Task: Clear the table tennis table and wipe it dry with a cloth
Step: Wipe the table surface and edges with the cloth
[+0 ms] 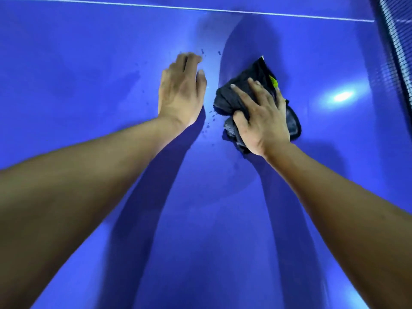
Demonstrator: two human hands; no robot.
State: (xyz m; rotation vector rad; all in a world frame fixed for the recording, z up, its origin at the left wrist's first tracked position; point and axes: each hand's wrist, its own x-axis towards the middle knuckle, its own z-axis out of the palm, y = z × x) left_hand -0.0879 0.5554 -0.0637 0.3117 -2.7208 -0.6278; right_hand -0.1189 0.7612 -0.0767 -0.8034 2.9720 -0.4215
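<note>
The blue table tennis table (89,74) fills the view. My right hand (263,119) presses a crumpled dark grey cloth (229,97) with a yellow-green label down on the surface, with the thumb curled into the cloth's folds. My left hand (180,90) lies flat on the table just left of the cloth, fingers straight, holding nothing. Small water drops (210,121) speckle the strip of table between the two hands and beyond the left fingertips.
A white line (200,9) runs across the table at the top of the view. The dark net (396,41) stands at the upper right. A bright light reflection (343,95) shines on the surface right of the cloth.
</note>
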